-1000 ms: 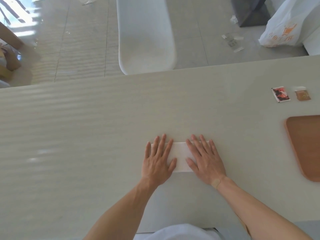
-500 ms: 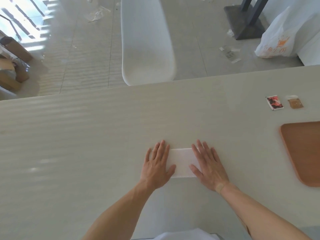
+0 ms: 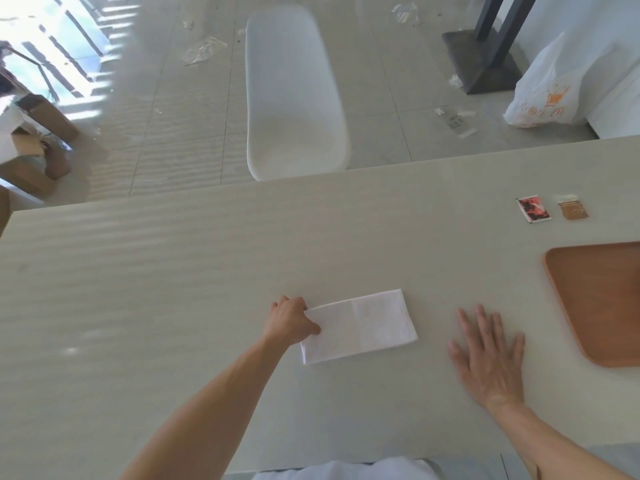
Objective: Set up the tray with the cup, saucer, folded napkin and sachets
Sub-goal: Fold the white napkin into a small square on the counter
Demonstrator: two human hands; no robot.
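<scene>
**White napkin folded on pale table**

Pale grey table fills the lower frame. At the right edge lies a brown wooden tray, empty where visible. Centre frame, the white napkin is a flat folded rectangle with a faint middle crease. The right hand lies open and flat, holding nothing. The left hand pinches the napkin's left end. Two sachets, one red and one tan, sit upper right.

Table bare btwn napkin & tray; only right hand there.
</scene>
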